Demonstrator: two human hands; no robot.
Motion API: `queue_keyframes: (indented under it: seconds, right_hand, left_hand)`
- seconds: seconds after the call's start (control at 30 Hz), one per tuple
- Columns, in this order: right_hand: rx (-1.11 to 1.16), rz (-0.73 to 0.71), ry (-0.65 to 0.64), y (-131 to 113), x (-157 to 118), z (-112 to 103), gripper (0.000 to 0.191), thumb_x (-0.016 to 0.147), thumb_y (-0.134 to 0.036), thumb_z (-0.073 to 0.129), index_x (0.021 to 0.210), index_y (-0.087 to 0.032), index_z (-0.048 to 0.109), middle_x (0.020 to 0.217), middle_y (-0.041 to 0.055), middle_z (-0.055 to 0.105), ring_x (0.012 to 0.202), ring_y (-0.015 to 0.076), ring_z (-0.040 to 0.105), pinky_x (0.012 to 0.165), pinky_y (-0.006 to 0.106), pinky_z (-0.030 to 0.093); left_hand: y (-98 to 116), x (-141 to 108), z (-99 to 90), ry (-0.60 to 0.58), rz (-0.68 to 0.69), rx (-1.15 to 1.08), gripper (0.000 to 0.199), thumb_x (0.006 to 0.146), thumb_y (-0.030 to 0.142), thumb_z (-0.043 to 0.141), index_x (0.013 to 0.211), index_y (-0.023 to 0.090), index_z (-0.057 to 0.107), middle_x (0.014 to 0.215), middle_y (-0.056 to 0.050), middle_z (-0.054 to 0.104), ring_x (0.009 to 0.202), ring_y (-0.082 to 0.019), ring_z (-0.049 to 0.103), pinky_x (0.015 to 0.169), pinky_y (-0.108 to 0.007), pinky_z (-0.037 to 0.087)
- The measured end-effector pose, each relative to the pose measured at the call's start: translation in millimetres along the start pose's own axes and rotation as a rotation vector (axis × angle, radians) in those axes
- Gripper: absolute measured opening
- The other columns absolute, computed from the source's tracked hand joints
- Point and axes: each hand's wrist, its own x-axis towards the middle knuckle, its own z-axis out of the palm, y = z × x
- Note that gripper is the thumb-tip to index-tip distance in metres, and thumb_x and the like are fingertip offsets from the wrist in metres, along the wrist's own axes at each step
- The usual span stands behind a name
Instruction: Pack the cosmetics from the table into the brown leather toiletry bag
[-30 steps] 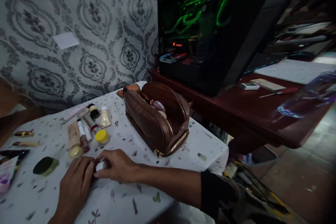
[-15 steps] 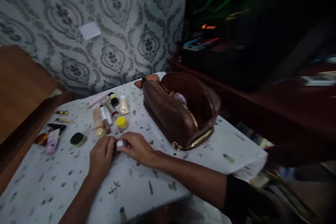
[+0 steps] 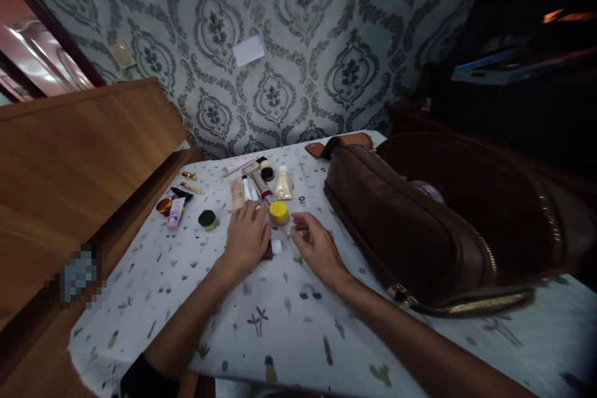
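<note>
We see that our right hand [image 3: 317, 247] has let go of the white-capped bottle [image 3: 276, 247], whose cap it was pinching in the earlier frames. Our view has also swung round, so the brown zip bag [image 3: 401, 224] now fills the right of the frame and the wooden panel [image 3: 84, 180] takes up much of the left side.

We find the print on the pink-and-white tube [image 3: 175, 212], left of centre, too small to read, and the orange glow [image 3: 569, 15] at upper right is too blurred to make out.

Our right hand hovers or rests just beside the yellow-lidded jar [image 3: 278, 213], its fingers loosely curled and parted from the thumb, gripping nothing. Our left hand [image 3: 245, 233] lies palm down at the centre, its fingers bent and lightly parted, reaching to the lower end of the beige tube [image 3: 237, 191]. The bottle lies on its side by that hand's thumb, its cap toward our right hand and its dark body partly covered; we cannot tell whether the left fingers grip it.

Above our hands, the cream tube [image 3: 283, 184] stands out near the slim tubes, and the dark-lidded jar [image 3: 208, 219] sits apart to the left on the patterned tablecloth [image 3: 186, 289].
</note>
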Motion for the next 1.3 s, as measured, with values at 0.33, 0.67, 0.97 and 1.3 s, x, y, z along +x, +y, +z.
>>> queue_keyframes:
  seconds: [0.33, 0.67, 0.97, 1.3]
  right_hand:
    - [0.134, 0.105, -0.039, 12, 6, -1, 0.045, 0.082, -0.027, 0.056, 0.126, -0.021, 0.053, 0.125, 0.0111, 0.067, 0.116, 0.0243, 0.064, 0.097, 0.043, 0.052]
    - [0.036, 0.042, -0.13, 2, 5, -5, 0.051, 0.075, -0.02, 0.06, 0.125, -0.02, 0.052, 0.122, 0.0116, 0.068, 0.107, 0.0244, 0.066, 0.095, 0.044, 0.053]
    - [0.017, 0.041, -0.049, 13, 5, -7, 0.051, 0.076, -0.018, 0.056, 0.128, -0.021, 0.054, 0.12, 0.0117, 0.067, 0.109, 0.0247, 0.066, 0.094, 0.042, 0.053]
    - [-0.001, 0.043, -0.03, 4, 7, -15, 0.034, 0.092, -0.031, 0.044, 0.121, -0.021, 0.059, 0.112, 0.0092, 0.07, 0.105, 0.0229, 0.066, 0.092, 0.039, 0.051]
  left_hand:
    - [5, 19, 9.3, -0.104, -0.244, -0.772, 0.056, 0.083, 0.004, 0.036, 0.136, 0.022, 0.045, 0.097, -0.005, 0.067, 0.077, -0.018, 0.07, 0.069, -0.031, 0.057]
    - [1, 11, 19.5, -0.103, -0.106, -0.614, 0.045, 0.08, 0.002, 0.04, 0.116, 0.019, 0.062, 0.096, -0.005, 0.072, 0.088, -0.021, 0.067, 0.084, -0.036, 0.052]
    - [5, 10, 17.1, -0.149, -0.087, -0.547, 0.042, 0.078, 0.003, 0.042, 0.11, 0.018, 0.064, 0.097, -0.006, 0.074, 0.092, -0.023, 0.068, 0.085, -0.035, 0.051]
    - [6, 9, 14.1, -0.227, -0.082, -0.586, 0.048, 0.079, 0.002, 0.041, 0.118, 0.02, 0.063, 0.087, -0.002, 0.074, 0.085, -0.021, 0.069, 0.082, -0.032, 0.05]
